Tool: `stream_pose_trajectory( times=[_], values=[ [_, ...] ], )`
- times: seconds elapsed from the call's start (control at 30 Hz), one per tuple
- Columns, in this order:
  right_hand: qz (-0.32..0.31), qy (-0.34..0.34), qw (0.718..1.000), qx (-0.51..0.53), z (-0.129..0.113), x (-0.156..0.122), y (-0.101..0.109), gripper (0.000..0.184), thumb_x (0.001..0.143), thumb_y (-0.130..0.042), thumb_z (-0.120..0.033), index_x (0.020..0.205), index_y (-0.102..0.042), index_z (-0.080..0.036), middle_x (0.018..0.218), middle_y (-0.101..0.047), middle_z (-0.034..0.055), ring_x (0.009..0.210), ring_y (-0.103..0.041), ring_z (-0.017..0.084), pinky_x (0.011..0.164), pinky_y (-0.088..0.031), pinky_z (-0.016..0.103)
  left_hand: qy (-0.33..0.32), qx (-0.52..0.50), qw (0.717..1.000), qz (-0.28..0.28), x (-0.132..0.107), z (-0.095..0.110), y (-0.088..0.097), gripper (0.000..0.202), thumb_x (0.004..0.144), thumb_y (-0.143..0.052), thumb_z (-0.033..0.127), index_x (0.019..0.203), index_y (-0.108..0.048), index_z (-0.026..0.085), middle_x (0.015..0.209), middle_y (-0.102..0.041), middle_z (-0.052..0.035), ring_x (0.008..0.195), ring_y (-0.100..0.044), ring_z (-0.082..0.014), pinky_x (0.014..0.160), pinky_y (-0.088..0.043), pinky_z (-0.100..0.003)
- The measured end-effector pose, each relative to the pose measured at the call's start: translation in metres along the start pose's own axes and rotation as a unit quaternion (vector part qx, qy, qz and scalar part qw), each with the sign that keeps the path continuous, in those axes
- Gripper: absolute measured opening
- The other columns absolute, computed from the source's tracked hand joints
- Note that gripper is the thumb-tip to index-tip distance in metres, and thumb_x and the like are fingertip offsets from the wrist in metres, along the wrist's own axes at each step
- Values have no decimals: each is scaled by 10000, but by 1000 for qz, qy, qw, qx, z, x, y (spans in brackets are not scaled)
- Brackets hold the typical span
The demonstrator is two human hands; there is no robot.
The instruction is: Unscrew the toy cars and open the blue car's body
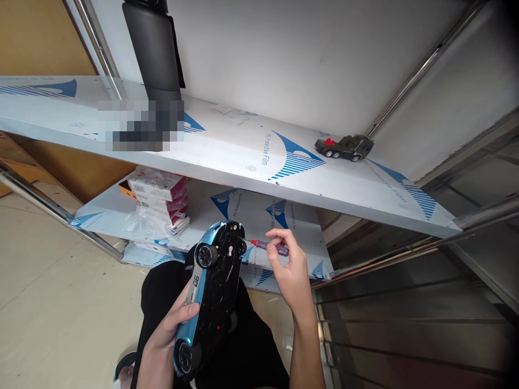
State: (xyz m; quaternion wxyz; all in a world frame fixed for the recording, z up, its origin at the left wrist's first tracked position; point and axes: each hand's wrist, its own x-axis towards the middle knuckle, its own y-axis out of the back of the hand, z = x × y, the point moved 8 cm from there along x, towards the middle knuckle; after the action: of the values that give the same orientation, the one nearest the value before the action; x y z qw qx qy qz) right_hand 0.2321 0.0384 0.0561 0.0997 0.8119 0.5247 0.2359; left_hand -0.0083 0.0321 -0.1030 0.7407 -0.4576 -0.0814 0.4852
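Two hands attend to a blue toy car (214, 294), held tilted above the lap (257, 348) with its black underside showing. The left hand (168, 327) has its fingers clamped on the car's left flank, thumb visible, the rest hidden. The right hand (291, 266) has its fingers pinched on a screwdriver (270, 247), whose tip meets or nearly meets the underside near the far right wheel (243, 247); I cannot tell whether it is seated. If it is not, a push could make the tip skid and scratch the plastic. Because the left hand braces only the near half, pressure at the far end might twist the car loose and drop it toward the floor (60, 302).
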Motion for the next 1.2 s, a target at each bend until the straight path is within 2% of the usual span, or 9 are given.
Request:
stream_pose_trajectory(
  times=[0.07,0.2,0.33,0.43,0.53,0.67,0.8,0.93,1.2],
  values=[
    [4,-18,1000,12,-1,0,0,274,1118,-450,-373,1041,-687,-259,721,-535,-24,661,-519,177,642,-420,295,-4,4,1000,-6,0,1,0,819,777,-900,332,1550,-630,325,1423,-767,-52,1463,-585,-390,1249,-430,-424],
    [11,-16,1000,20,-4,-1,-2,149,1077,-555,-360,1108,-662,-261,825,-578,-9,757,-556,185,688,-430,291,-7,5,1000,-8,-1,2,1,768,777,-904,334,1508,-670,355,1408,-775,-30,1450,-599,-376,1246,-431,-407],
    [-1,-14,1000,21,-1,-1,-4,234,1118,-443,-347,1083,-658,-262,739,-494,-37,602,-435,158,583,-345,287,-13,13,1000,-2,-1,4,3,774,770,-907,336,1508,-672,336,1422,-768,-44,1439,-609,-383,1240,-439,-414],
    [-13,9,1000,19,-2,-1,-7,182,1083,-508,-325,1114,-680,-271,801,-548,-19,682,-500,171,630,-380,290,-8,6,1000,5,-1,3,2,788,758,-916,336,1506,-672,342,1409,-774,-44,1427,-618,-387,1233,-448,-422],
    [0,19,1000,21,-4,-2,-7,219,1106,-479,-331,1065,-686,-273,704,-471,-41,634,-465,171,622,-386,294,-8,9,1000,8,-2,4,0,815,733,-935,348,1505,-674,344,1397,-779,-41,1426,-617,-394,1236,-445,-430],
    [37,45,998,18,-9,-2,-4,121,1022,-609,-280,1134,-654,-273,910,-562,2,850,-562,194,804,-468,318,0,21,1000,18,-3,3,0,829,724,-942,370,1508,-672,330,1414,-768,-53,1424,-615,-402,1239,-440,-439],
    [28,-10,999,26,3,-1,-3,221,1120,-448,-351,1061,-645,-272,735,-491,-39,625,-468,165,612,-395,293,9,21,1000,11,-2,1,0,823,739,-936,361,1515,-662,346,1438,-757,-45,1441,-601,-393,1248,-427,-430],
    [21,-3,1000,17,2,0,2,99,1049,-600,-317,1130,-638,-273,880,-614,-7,836,-611,194,747,-470,299,1,11,1000,4,0,1,1,791,745,-928,343,1498,-683,349,1411,-773,-41,1461,-583,-395,1256,-422,-430],
    [-17,10,1000,10,-5,1,-5,51,1050,-581,-284,1019,-616,-264,905,-653,-3,812,-634,182,733,-485,294,-12,18,1000,20,1,0,9,760,767,-903,323,1495,-685,309,1382,-790,-61,1432,-615,-395,1228,-463,-410]
  ],
)
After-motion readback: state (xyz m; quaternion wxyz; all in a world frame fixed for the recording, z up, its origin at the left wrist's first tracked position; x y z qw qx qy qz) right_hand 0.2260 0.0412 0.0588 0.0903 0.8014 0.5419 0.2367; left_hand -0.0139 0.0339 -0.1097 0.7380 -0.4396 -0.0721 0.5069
